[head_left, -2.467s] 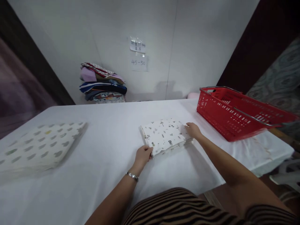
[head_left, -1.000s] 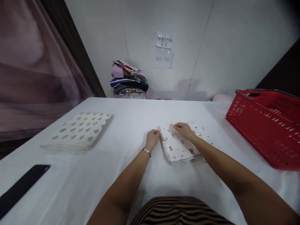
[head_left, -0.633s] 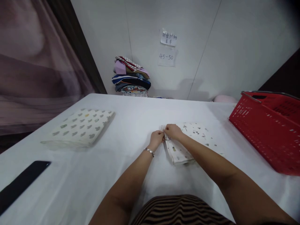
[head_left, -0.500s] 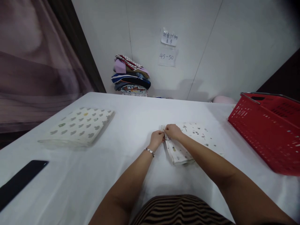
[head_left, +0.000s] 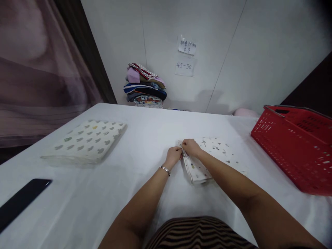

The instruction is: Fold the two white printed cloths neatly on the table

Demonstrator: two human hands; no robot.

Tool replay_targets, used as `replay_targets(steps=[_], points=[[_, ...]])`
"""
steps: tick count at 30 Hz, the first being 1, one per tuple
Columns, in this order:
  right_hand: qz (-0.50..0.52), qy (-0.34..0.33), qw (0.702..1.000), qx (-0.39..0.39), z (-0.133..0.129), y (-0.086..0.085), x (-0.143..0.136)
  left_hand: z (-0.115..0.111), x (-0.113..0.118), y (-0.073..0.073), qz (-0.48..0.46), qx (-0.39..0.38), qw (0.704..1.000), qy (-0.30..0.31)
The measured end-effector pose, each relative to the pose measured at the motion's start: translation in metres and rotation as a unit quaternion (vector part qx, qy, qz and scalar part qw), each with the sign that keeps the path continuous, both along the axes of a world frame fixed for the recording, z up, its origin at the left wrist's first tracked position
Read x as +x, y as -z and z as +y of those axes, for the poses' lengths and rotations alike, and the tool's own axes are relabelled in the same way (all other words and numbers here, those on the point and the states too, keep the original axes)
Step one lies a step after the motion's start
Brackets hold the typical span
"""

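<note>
A folded white cloth (head_left: 216, 152) with small grey and dark prints lies on the white-covered table, right of the middle. Its layered left edge is pinched in the closed fingers of my left hand (head_left: 174, 154), which wears a bracelet on the wrist. My right hand (head_left: 190, 146) is closed on the same edge from above, close beside the left. My right forearm hides part of the cloth's near side. Another folded cloth (head_left: 89, 140), white with grey shapes, lies apart at the left.
A red plastic basket (head_left: 293, 148) stands at the right. A dark flat object (head_left: 24, 199) lies at the near left of the white table (head_left: 116, 200). Folded fabrics (head_left: 146, 86) are piled beyond the far edge, by the wall with paper notes (head_left: 185, 65). A pinkish curtain (head_left: 44, 76) hangs left.
Both hands stay on the cloth's left edge, almost unmoved. The whole view has shifted very slightly.
</note>
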State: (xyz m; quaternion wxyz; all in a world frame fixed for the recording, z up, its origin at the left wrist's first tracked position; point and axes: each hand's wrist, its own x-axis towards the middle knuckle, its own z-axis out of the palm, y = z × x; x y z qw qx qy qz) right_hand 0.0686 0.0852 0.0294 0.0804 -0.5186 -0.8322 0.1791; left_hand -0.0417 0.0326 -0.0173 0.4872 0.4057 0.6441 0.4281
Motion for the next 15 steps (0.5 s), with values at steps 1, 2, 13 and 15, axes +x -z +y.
replay_targets(steps=[1, 2, 13, 15], points=[[0.012, -0.007, 1.000, -0.007, 0.000, 0.001, 0.002, 0.001, -0.001, -0.001, 0.005, -0.002, 1.000, -0.002], [0.024, -0.015, 0.999, -0.016, 0.000, 0.002, 0.005, 0.002, -0.002, -0.002, 0.013, -0.004, 1.000, -0.005], [0.023, -0.110, 0.984, 0.136, -0.014, 0.035, 0.051, 0.007, 0.011, -0.005, 0.358, 0.235, 0.902, 0.060], [-0.023, -0.126, 0.984, 0.123, -0.023, 0.042, 0.050, 0.005, 0.014, 0.004, 0.396, 0.220, 0.887, 0.088]])
